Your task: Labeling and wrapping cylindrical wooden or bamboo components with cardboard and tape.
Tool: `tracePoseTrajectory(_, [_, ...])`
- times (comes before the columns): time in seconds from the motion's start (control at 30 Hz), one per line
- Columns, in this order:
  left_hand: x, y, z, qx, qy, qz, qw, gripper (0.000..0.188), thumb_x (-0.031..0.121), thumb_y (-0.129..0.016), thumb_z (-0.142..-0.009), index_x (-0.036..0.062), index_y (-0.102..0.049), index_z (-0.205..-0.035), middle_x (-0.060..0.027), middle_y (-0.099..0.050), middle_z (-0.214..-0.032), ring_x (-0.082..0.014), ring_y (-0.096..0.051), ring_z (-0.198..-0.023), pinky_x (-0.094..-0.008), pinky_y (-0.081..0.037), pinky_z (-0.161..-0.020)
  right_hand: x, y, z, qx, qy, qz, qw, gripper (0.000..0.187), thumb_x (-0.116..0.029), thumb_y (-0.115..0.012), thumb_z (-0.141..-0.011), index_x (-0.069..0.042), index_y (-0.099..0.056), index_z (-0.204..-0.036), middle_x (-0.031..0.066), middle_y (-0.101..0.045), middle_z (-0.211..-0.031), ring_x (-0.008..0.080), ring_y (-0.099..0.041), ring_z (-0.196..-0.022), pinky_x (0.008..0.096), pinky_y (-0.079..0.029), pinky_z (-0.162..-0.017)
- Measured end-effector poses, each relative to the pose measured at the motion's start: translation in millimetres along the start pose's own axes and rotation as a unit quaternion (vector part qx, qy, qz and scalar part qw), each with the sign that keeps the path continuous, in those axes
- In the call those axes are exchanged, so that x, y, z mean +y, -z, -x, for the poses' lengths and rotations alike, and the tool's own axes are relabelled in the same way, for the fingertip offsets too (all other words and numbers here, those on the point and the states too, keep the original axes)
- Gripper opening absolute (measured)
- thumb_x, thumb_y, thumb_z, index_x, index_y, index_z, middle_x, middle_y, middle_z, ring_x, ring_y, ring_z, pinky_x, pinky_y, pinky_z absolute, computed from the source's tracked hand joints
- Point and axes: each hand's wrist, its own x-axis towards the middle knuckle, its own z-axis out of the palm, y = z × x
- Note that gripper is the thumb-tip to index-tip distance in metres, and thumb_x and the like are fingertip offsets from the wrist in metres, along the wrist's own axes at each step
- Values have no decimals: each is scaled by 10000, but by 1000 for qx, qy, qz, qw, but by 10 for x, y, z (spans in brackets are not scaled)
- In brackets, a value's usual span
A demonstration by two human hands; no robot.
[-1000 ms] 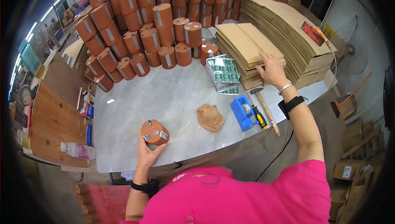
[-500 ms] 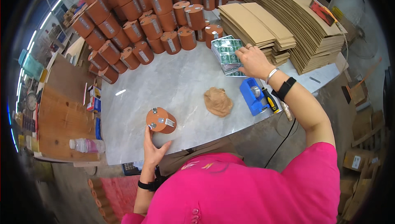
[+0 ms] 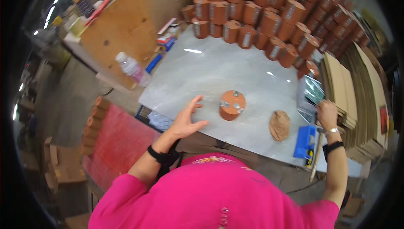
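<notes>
An orange-brown cylinder (image 3: 231,107) stands upright on the grey table, with metal fittings on its top and a pale label on its side. To its left, my left hand (image 3: 186,119) is open, fingers spread, and apart from it. My right hand (image 3: 327,114) is closed at the near right corner of a stack of green-printed sheets (image 3: 314,90). What its fingers grip, if anything, is hidden. Close below that hand sits a blue tape dispenser (image 3: 304,142). A crumpled brown cloth or paper (image 3: 279,126) lies between the cylinder and the dispenser.
Stacked orange-brown cylinders (image 3: 269,22) line the table's far side. Flat cardboard (image 3: 366,98) is piled at the right. A wooden board (image 3: 120,31) and a plastic bottle (image 3: 134,70) stand at the left. A red surface (image 3: 126,140) adjoins the table's near left.
My left hand has come off the cylinder and opened to its left. My right hand has stayed by the green-printed stack, its fingers curling in. The whole view has swung left.
</notes>
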Motion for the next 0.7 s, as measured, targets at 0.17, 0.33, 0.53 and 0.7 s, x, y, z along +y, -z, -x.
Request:
tracePoseTrajectory(0.17, [147, 149, 19, 80, -9, -7, 997, 852, 168, -801, -780, 76, -363, -1505, -131, -465, -1474, -278, -531, -1288, -441, -436, -1032, 28, 40, -70, -52, 26, -116, 991, 198, -204, -640, -870, -46, -733, -794, 172, -703, -867, 383, -664, -854, 477, -533, -767])
tracePoseTrajectory(0.33, [585, 150, -183, 164, -53, 3, 985, 595, 104, -722, -853, 35, -502, -1401, -124, -510, -1433, -260, -547, -1268, -406, -423, -1048, -273, 709, -36, 65, -83, -122, 987, 113, -88, -614, -875, -44, -716, -893, 138, -700, -944, 357, -653, -890, 452, -528, -781])
tracePoseTrajectory(0.53, [1330, -356, -418, -118, 109, 531, 832, 389, 212, -543, -1024, -8, -507, -1344, -167, -581, -1321, -271, -576, -1232, -423, -466, -1038, -1841, 1448, 14, 249, 145, -151, 945, 284, -36, -670, -757, -35, -670, -1042, 94, -684, -1034, 272, -647, -961, 388, -488, -829])
tracePoseTrajectory(0.7, [1243, -455, -494, -131, 108, 536, 827, 297, 174, -516, -1034, 7, -537, -1278, -146, -610, -1254, -247, -616, -1172, -404, -531, -955, -2466, 1420, 174, 218, 180, -254, 925, 368, -137, -777, -726, -30, -677, -1064, 114, -657, -1136, 295, -625, -1005, 400, -469, -838])
